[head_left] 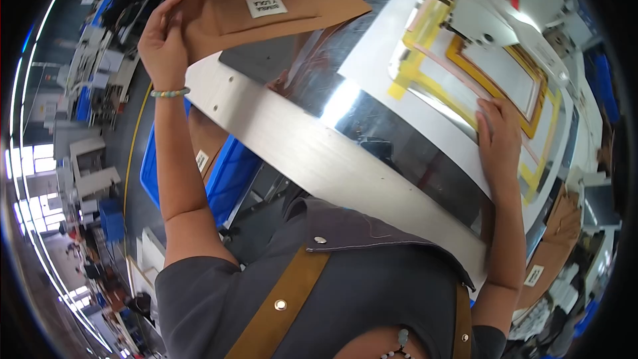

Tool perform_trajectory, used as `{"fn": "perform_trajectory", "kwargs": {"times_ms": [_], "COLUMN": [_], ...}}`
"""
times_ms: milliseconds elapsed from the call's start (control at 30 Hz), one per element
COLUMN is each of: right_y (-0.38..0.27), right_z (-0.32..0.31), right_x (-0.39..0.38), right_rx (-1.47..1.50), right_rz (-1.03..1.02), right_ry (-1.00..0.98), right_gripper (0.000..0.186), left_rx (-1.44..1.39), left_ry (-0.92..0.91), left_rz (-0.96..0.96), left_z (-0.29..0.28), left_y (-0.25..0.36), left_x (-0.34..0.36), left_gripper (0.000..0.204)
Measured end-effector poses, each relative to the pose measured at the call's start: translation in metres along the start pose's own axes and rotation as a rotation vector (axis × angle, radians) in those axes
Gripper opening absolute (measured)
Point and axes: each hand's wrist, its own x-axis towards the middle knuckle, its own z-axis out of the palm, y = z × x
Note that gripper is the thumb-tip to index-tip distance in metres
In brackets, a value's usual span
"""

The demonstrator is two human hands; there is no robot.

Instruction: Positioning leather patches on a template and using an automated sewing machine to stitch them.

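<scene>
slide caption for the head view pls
Left hand holds a brown panel; right hand rests on a yellow-taped plate.

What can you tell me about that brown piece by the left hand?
The brown piece is a thin panel, leather-like or fabric, with an outlined shape around a white label whose dark lettering appears upside down. It sits aslant over the shiny work surface, one corner pointing right. The left hand touches its left edge; its top runs out of the picture.
</scene>
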Motion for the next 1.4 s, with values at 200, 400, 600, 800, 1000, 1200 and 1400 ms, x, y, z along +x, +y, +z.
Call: {"fn": "perform_trajectory", "kwargs": {"times_ms": [200,400,600,800,1000,1200,1400], "right_y": [-0.009,-0.016,-0.01,-0.006,0.007,0.011,0.013], "right_z": [-0.002,-0.005,0.0,0.0,0.004,-0.006,-0.005], "right_x": [0.002,0.004,0.001,0.007,0.007,0.004,0.004], "right_rx": [-0.003,-0.031,0.006,-0.027,0.046,0.15,0.219], "right_rz": [0.091,0.093,0.136,-0.003,-0.031,0.01,0.012], "right_ry": [-0.092,-0.118,-0.128,-0.038,0.025,0.03,0.067], "right_gripper": [0.025,0.026,0.027,0.023,0.013,0.007,0.006], "left_rx": [-0.058,0.015,0.804,1.529,0.614,-0.21,-0.43], "left_ry": [0.257,0.383,-0.15,-0.179,-0.021,-0.622,-0.845], "left_rz": [-0.578,-0.796,-1.248,-0.722,0.059,0.18,0.145], "left_z": [-0.168,-0.284,-0.358,-0.281,-0.049,0.17,0.267], "left_y": [-0.082,-0.143,-0.165,-0.164,-0.046,0.078,0.153], "left_x": [-0.129,-0.301,-0.394,-0.335,-0.112,-0.078,-0.095], "left_gripper": [0.045,0.051,0.048,0.045,0.033,0.031,0.043]}}
